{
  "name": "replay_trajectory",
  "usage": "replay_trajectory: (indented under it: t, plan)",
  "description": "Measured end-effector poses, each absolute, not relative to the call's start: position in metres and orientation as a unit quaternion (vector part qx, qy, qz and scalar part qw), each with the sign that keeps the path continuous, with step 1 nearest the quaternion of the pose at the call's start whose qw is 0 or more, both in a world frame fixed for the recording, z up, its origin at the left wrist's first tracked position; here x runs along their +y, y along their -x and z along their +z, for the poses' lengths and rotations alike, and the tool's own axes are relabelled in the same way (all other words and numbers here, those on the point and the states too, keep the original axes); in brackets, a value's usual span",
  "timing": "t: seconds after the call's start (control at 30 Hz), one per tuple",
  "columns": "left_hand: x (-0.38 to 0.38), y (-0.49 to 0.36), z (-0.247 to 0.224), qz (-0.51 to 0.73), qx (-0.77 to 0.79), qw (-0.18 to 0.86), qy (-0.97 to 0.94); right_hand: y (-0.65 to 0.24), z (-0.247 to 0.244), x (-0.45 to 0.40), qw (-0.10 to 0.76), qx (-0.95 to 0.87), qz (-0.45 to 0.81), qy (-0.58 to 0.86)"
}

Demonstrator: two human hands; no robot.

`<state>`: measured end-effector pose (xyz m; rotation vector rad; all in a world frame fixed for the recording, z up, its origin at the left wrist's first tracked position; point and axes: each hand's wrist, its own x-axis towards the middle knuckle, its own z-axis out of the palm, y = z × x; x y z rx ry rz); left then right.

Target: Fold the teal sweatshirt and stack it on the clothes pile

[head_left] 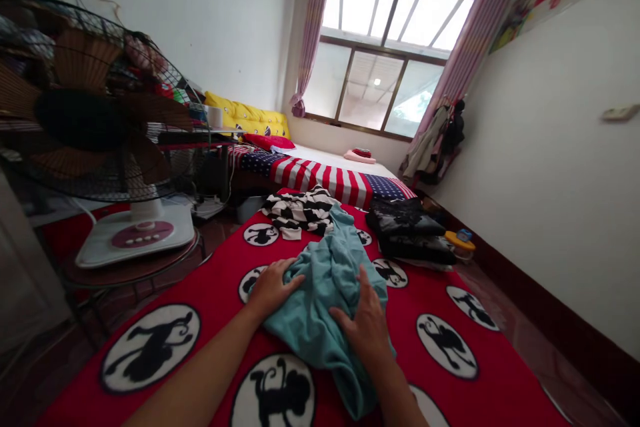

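A crumpled teal garment [325, 300] lies on a red blanket [200, 367] patterned with black monkeys in white circles. My left hand [274, 287] rests on the garment's left edge, thumb apart from the fingers. On its right part lies my right hand [366, 320], fingers stretched forward and thumb spread. Neither hand is closed round the cloth. Beyond the teal garment, touching its far end, is a bunched black-and-white striped garment [305, 210]. A stack of folded dark clothes [413, 230] sits to the right of it.
A fan [140, 233] stands on a round stool at the left. Behind the blanket is a bed [320, 175] with a striped cover, below a window. Clothes [440, 140] hang by the right wall, and a yellow-lidded container [460, 241] is beside the dark stack.
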<state>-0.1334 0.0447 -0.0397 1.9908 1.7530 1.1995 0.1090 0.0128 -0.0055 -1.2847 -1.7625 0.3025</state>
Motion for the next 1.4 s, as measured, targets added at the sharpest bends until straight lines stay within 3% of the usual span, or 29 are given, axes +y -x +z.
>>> replay_trajectory:
  t: [0.07, 0.13, 0.23, 0.33, 0.4, 0.47, 0.57, 0.67, 0.8, 1.03, 1.17, 1.4]
  plan:
    - [0.046, 0.136, -0.041, 0.438, 0.591, 0.147, -0.661, -0.093, -0.005, 0.006, 0.376, -0.754, 0.095, 0.529]
    - [0.047, 0.140, -0.041, 0.474, 0.583, 0.178, -0.636, -0.093, -0.001, 0.002, 0.366, -0.783, 0.123, 0.488]
    - [0.051, 0.149, -0.042, 0.524, 0.570, 0.224, -0.592, -0.128, 0.003, 0.000, 0.515, -0.697, 0.154, 0.475]
    - [0.057, 0.158, -0.042, 0.572, 0.539, 0.306, -0.537, -0.185, 0.000, 0.006, 0.709, -0.381, 0.039, 0.592]
    - [0.060, 0.162, -0.043, 0.597, 0.516, 0.350, -0.505, -0.217, -0.004, 0.011, 0.750, -0.232, -0.012, 0.619]
    - [0.062, 0.162, -0.044, 0.607, 0.510, 0.363, -0.490, -0.230, -0.006, 0.012, 0.757, -0.211, -0.065, 0.614]
    - [0.060, 0.157, -0.047, 0.599, 0.516, 0.350, -0.503, -0.212, -0.004, 0.006, 0.741, -0.324, -0.126, 0.575]
    - [0.057, 0.152, -0.047, 0.570, 0.522, 0.316, -0.550, -0.169, -0.003, 0.004, 0.698, -0.489, -0.009, 0.524]
    - [0.055, 0.151, -0.045, 0.548, 0.524, 0.301, -0.578, -0.117, -0.003, 0.030, 0.558, -0.652, 0.154, 0.490]
    - [0.053, 0.152, -0.041, 0.550, 0.514, 0.334, -0.567, -0.069, -0.003, 0.072, 0.337, -0.685, 0.147, 0.629]
    - [0.053, 0.153, -0.040, 0.580, 0.500, 0.374, -0.523, -0.055, -0.011, 0.030, 0.355, -0.762, 0.122, 0.527]
    - [0.047, 0.154, -0.033, 0.615, 0.477, 0.409, -0.477, -0.059, -0.004, -0.048, 0.331, -0.836, 0.218, 0.379]
